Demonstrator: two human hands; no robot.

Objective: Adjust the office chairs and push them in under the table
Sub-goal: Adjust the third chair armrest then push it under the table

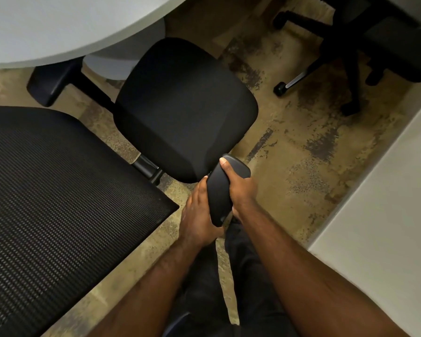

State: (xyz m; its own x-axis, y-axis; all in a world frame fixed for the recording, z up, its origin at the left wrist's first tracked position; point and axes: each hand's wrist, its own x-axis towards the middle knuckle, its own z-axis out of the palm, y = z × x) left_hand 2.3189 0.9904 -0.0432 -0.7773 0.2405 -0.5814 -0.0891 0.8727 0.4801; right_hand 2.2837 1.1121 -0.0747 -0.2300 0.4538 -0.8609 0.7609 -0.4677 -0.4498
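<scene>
Head view. We observe both forearms reaching forward and down from the lower edge of the frame to the near armrest of the office chair. The right hand has its grip on the front of the armrest: the thumb lies along the top of the pad, pointing toward the seat, while the other fingers go round the far side, out of sight. The left hand grips the same armrest from the opposite side, palm against the pad's edge, fingers tucked beneath it near its rear end. Both grips are holding the armrest; neither hand is spread wide.

We note the chair has a black padded fabric seat with rounded corners. Its far edge sits just below the rim of the pale bench, partly tucked under it. The chair's second armrest lies on the far side of the seat, at the bench rim. The black mesh backrest is beside the seat, filling the lower left of the frame.

Beyond the chair, across a stretch of worn, stained floor, stands a second chair, showing its castor base. A pale wall runs along the floor on the side away from the backrest.
</scene>
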